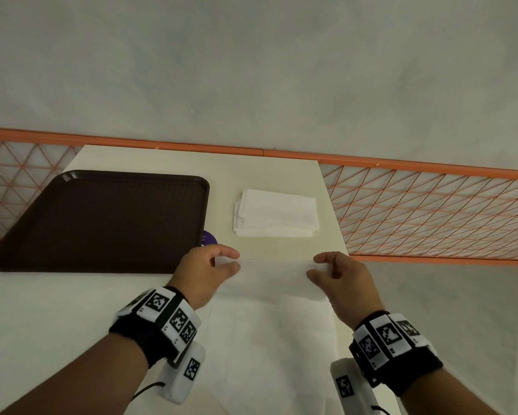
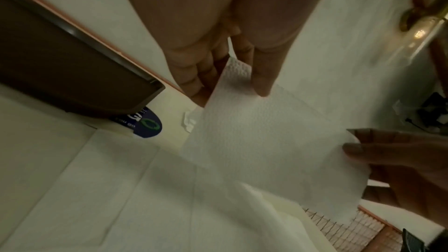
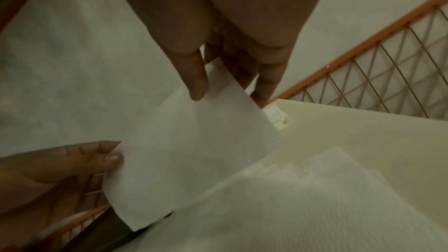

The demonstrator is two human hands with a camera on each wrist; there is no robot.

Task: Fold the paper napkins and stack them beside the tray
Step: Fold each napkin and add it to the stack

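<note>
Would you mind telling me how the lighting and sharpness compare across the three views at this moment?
Head view: evenly lit and fairly sharp, though the white napkin nearly vanishes against the pale table, and the wide lens bows the orange railing. Left wrist view: dim, soft, with glare at upper right. Right wrist view: equally dim, the left hand murky.

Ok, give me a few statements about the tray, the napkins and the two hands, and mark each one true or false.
1. The brown tray has napkins lying in it. False: nothing lies in it.
2. The stack of folded napkins sits on the table to the right of the tray. True.
3. Both the left hand and the right hand pinch one napkin, one at each end. True.
4. The held napkin rests on top of the stack. False: it is nearer the person, apart from the stack.
5. A purple sticker peeks out at the tray's near right corner. True.
</note>
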